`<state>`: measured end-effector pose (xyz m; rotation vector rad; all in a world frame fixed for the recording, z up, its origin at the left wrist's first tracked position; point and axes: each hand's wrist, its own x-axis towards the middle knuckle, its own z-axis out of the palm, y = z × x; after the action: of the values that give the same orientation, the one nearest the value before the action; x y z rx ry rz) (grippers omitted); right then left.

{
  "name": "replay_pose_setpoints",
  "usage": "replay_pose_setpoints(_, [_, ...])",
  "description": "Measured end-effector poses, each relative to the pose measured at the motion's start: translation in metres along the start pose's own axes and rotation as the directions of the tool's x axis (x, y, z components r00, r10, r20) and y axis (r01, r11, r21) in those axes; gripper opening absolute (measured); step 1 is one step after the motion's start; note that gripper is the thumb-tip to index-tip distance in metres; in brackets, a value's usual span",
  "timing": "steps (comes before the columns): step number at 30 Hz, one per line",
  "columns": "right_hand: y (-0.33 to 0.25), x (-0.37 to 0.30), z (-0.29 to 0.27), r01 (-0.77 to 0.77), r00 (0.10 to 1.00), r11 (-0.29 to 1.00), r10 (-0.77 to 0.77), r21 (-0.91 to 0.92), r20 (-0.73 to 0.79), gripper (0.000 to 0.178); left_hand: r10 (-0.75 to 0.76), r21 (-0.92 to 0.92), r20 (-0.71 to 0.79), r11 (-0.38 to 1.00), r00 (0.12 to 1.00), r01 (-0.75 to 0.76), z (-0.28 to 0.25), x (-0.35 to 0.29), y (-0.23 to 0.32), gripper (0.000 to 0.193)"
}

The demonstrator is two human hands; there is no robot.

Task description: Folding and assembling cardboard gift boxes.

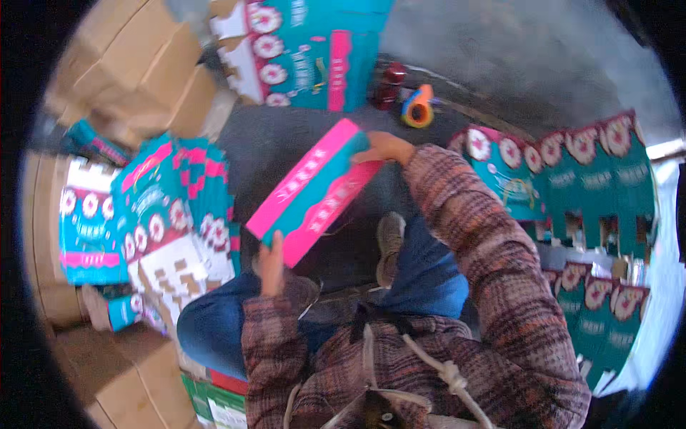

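Observation:
Both hands hold a long pink and teal carton [309,191], tilted above a dark work surface [250,143] in front of my knees. My left hand [271,268] grips its lower left end, with the thumb up along the side. At the upper right end, my right hand [384,149] closes over the edge, its fingers on the teal face. The carton looks folded into box form. Whether its far end is closed cannot be made out.
Flat printed teal cartons [146,193] lie piled at left, with a larger teal sheet stack [307,64] ahead. Upright display cartons [593,164] stand at right. Brown boxes [128,64], an orange and blue tape roll [418,111] and a dark red bottle [389,86] sit around.

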<state>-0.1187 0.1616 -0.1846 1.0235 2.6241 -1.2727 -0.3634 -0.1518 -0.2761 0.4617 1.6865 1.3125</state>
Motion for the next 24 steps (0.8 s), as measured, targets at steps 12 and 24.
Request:
replay_pose_setpoints(12, [-0.028,-0.272,-0.104,0.239,0.418,0.947,0.098,0.213,-0.903,0.064,0.626,0.184,0.295,0.704,0.722,-0.686,0.171,-0.066,0.163,0.045])
replay_pose_setpoints(24, [0.174,-0.462,-0.004,0.147,-0.167,0.727,0.687,0.671,-0.707,0.074,0.413,0.189,0.861,0.279,0.296,-0.941,0.360,-0.143,0.129,0.081])
